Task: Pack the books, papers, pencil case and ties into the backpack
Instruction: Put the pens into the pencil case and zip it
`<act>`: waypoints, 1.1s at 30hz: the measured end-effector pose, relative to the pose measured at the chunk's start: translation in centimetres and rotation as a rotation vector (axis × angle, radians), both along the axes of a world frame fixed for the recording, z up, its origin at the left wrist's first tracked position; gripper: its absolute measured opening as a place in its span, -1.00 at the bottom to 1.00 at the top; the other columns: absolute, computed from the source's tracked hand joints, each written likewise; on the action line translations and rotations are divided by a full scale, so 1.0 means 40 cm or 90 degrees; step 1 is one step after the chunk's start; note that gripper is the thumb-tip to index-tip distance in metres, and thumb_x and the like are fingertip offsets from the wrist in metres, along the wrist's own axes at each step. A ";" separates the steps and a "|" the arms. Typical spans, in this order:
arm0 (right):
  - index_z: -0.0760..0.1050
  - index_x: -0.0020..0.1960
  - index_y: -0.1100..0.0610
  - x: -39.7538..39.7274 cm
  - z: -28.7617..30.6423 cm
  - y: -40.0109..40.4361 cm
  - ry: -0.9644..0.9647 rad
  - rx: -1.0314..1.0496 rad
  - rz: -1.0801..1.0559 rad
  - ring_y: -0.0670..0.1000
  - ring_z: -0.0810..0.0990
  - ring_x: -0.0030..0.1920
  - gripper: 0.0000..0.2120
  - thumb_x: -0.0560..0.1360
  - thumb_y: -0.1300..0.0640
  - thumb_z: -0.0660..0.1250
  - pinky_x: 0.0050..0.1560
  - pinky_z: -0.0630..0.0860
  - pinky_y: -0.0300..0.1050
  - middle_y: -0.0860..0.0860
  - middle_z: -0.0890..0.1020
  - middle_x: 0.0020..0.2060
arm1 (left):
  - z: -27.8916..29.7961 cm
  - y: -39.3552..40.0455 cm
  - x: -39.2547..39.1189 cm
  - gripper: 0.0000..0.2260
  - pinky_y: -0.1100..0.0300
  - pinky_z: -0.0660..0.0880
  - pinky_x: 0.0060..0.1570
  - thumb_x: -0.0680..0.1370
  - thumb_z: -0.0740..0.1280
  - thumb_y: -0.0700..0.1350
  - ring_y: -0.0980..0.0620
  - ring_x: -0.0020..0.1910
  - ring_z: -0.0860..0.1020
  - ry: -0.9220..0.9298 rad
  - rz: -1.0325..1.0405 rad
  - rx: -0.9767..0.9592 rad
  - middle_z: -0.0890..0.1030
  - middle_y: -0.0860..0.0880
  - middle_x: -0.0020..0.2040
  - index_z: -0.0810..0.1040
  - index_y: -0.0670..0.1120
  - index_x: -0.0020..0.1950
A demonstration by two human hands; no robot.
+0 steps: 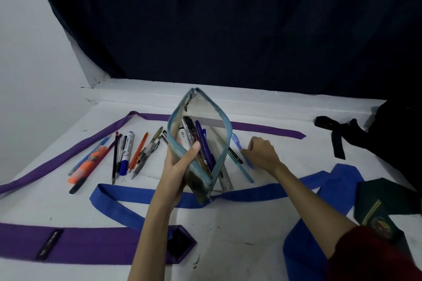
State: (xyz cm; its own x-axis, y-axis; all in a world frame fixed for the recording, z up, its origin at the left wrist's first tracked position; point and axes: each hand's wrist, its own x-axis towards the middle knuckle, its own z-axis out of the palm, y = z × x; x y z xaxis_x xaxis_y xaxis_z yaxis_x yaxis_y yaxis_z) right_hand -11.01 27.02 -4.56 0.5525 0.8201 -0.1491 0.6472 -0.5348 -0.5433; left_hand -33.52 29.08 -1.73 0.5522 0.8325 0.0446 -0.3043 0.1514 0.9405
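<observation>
A clear pencil case [201, 143] with a light blue zip is held upright at the centre of the frame, its mouth spread wide so that several pens and a marker are seen standing inside. It is gripped by the left hand [180, 166], whose thumb is hooked over the near rim while the fingers are curled round the outside. Just right of the case, the right hand [262, 151] is lowered onto the white table [228, 235], its fingers bent over a blue pen [242, 150]; whether the pen is actually pinched cannot be told. A ruler [225, 178] and a teal pen [239, 166] are laid between the case and that hand. In the left half of the frame a row of loose pens [127, 153] is spread, with an orange highlighter [88, 165] among them. A purple tie [68, 155] is draped along the left and far side, a blue tie [251, 194] is looped across the lower middle, and a dark green tie [383, 203] is seen at the lower right. A black backpack [392, 130] is partly shown at the right edge.
</observation>
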 end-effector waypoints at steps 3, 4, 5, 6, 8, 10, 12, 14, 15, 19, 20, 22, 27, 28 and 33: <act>0.30 -0.37 0.18 0.007 -0.009 0.019 0.026 0.023 -0.005 0.01 0.42 -0.43 -0.74 0.46 0.26 0.27 -0.41 0.32 -0.21 0.06 0.42 -0.44 | -0.007 0.001 0.003 -0.47 0.10 0.61 -0.05 0.26 0.47 0.19 0.00 0.15 0.58 0.023 0.018 -0.011 0.57 0.11 0.15 0.34 0.34 0.15; 0.27 -0.38 0.17 0.009 -0.005 0.027 0.022 0.019 -0.002 -0.01 0.40 -0.45 -0.71 0.44 0.27 0.30 -0.43 0.30 -0.22 0.05 0.39 -0.45 | -0.009 0.001 0.005 -0.38 0.09 0.61 -0.04 0.15 0.51 0.30 0.02 0.14 0.58 0.034 0.019 -0.003 0.57 0.13 0.14 0.35 0.35 0.14; 0.27 -0.39 0.16 0.011 0.002 0.034 0.016 0.014 0.000 -0.01 0.39 -0.45 -0.70 0.43 0.27 0.33 -0.44 0.30 -0.23 0.04 0.39 -0.46 | -0.013 0.002 0.006 -0.28 0.09 0.60 -0.04 0.04 0.52 0.38 0.05 0.12 0.58 0.046 0.026 0.007 0.56 0.17 0.12 0.35 0.35 0.14; 0.28 -0.38 0.17 0.011 0.008 0.041 0.002 0.009 0.004 -0.01 0.41 -0.44 -0.71 0.42 0.26 0.36 -0.44 0.31 -0.23 0.04 0.39 -0.45 | -0.017 0.003 0.007 -0.21 0.11 0.60 -0.04 -0.03 0.51 0.41 0.09 0.10 0.58 0.051 0.038 0.012 0.55 0.20 0.11 0.34 0.36 0.14; 0.32 -0.34 0.20 0.005 0.010 0.049 -0.032 -0.009 0.028 0.02 0.44 -0.39 -0.74 0.41 0.24 0.39 -0.44 0.32 -0.23 0.06 0.41 -0.41 | -0.021 0.005 0.008 -0.16 0.13 0.60 -0.05 -0.09 0.49 0.43 0.12 0.07 0.58 0.055 0.042 0.011 0.55 0.24 0.08 0.34 0.36 0.15; 0.30 -0.35 0.17 -0.003 0.004 0.052 -0.051 -0.025 0.054 -0.01 0.41 -0.40 -0.71 0.44 0.20 0.37 -0.45 0.28 -0.24 0.05 0.40 -0.39 | -0.022 0.006 0.008 -0.12 0.12 0.59 -0.04 -0.11 0.48 0.45 0.07 0.11 0.56 0.071 0.033 0.014 0.52 0.19 0.12 0.32 0.33 0.17; 0.28 -0.37 0.16 -0.004 -0.006 0.057 -0.045 -0.007 0.047 -0.04 0.36 -0.44 -0.68 0.47 0.18 0.34 -0.46 0.26 -0.25 0.04 0.39 -0.42 | -0.017 0.001 0.009 -0.09 0.20 0.59 -0.13 -0.13 0.47 0.47 0.07 0.10 0.55 0.084 0.023 0.019 0.50 0.16 0.14 0.29 0.33 0.17; 0.27 -0.37 0.14 -0.005 -0.008 0.059 0.018 0.049 0.001 -0.05 0.37 -0.47 -0.66 0.50 0.14 0.33 -0.46 0.28 -0.25 0.04 0.38 -0.45 | -0.011 -0.004 0.012 -0.08 0.27 0.59 -0.18 -0.12 0.47 0.47 0.11 0.07 0.57 0.088 0.016 0.026 0.50 0.20 0.13 0.27 0.35 0.19; 0.28 -0.36 0.14 -0.006 -0.005 0.060 0.073 0.086 -0.026 -0.03 0.39 -0.46 -0.67 0.52 0.12 0.31 -0.43 0.32 -0.23 0.05 0.40 -0.45 | -0.008 -0.005 0.013 -0.08 0.27 0.59 -0.18 -0.12 0.46 0.46 0.12 0.06 0.57 0.089 0.015 0.030 0.50 0.21 0.13 0.27 0.36 0.20; 0.29 -0.31 0.14 -0.024 0.011 0.054 0.199 0.138 -0.039 -0.06 0.36 -0.39 -0.72 0.57 0.14 0.21 -0.39 0.29 -0.23 0.03 0.40 -0.39 | -0.004 -0.007 0.012 -0.07 0.27 0.59 -0.15 -0.15 0.46 0.47 0.07 0.10 0.56 0.103 -0.002 0.023 0.50 0.16 0.15 0.25 0.36 0.17; 0.34 -0.27 0.17 -0.030 0.010 0.053 0.172 0.115 -0.006 -0.07 0.37 -0.38 -0.77 0.56 0.17 0.22 -0.39 0.29 -0.25 0.03 0.42 -0.37 | -0.004 -0.006 0.013 -0.06 0.24 0.60 -0.10 -0.15 0.46 0.47 0.03 0.13 0.55 0.106 -0.001 0.025 0.49 0.13 0.18 0.23 0.35 0.17; 0.45 -0.14 0.24 -0.040 0.001 0.051 0.086 0.064 0.052 -0.03 0.45 -0.30 -0.86 0.54 0.18 0.27 -0.32 0.37 -0.24 0.06 0.49 -0.29 | -0.006 -0.005 0.015 -0.05 0.14 0.60 -0.01 -0.12 0.48 0.46 -0.04 0.18 0.54 0.105 0.008 0.034 0.49 0.07 0.23 0.21 0.35 0.21; 0.32 -0.38 0.13 -0.024 -0.014 0.050 -0.004 0.027 0.063 0.02 0.49 -0.34 -0.66 0.54 0.12 0.30 -0.34 0.38 -0.20 0.04 0.47 -0.41 | -0.006 -0.008 0.021 -0.10 0.19 0.60 -0.12 -0.07 0.52 0.39 0.00 0.11 0.59 0.082 0.023 0.033 0.55 0.06 0.18 0.29 0.30 0.21; 0.31 -0.39 0.14 -0.017 -0.008 0.046 -0.015 0.011 0.063 -0.01 0.45 -0.41 -0.65 0.52 0.12 0.32 -0.40 0.35 -0.22 0.02 0.44 -0.45 | -0.007 -0.007 0.021 -0.13 0.20 0.60 -0.13 -0.04 0.53 0.36 0.00 0.11 0.59 0.086 0.023 0.031 0.54 0.05 0.18 0.30 0.29 0.20; 0.27 -0.46 0.15 0.043 0.007 -0.004 0.017 0.014 0.046 -0.06 0.29 -0.50 -0.63 0.48 0.28 0.29 -0.47 0.18 -0.27 0.03 0.32 -0.53 | -0.004 -0.014 0.027 -0.10 0.22 0.60 -0.12 -0.10 0.47 0.46 -0.02 0.15 0.55 0.111 0.009 0.022 0.50 0.08 0.19 0.29 0.28 0.18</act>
State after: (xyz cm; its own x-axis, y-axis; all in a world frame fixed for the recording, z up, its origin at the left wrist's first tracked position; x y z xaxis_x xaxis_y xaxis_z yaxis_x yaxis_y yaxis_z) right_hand -9.29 26.87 -4.28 0.4875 0.8610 -0.1453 0.6687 -0.4751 -0.5720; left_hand -32.46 28.54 -1.90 0.5418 0.8402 -0.0218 -0.1383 0.1147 0.9837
